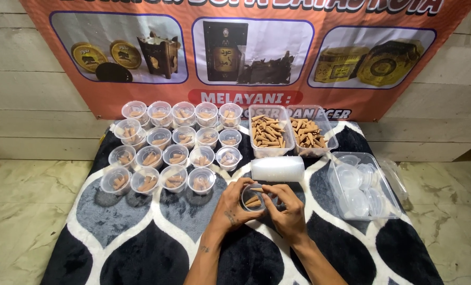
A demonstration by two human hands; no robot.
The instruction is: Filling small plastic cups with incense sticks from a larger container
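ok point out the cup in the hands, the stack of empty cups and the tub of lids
small clear cup (253, 199), head view, on its open mouth
stack of empty cups (278, 169), head view, mid side
tub of lids (387, 196), head view, right wall

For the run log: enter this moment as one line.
left hand + right hand: holding small clear plastic cup | contents: brown cones | surface: black-grey patterned rug

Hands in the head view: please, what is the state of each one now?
Left hand: closed around the small clear cup holding brown cones.
Right hand: fingers pinched at the same cup's rim; grip type cannot be told.
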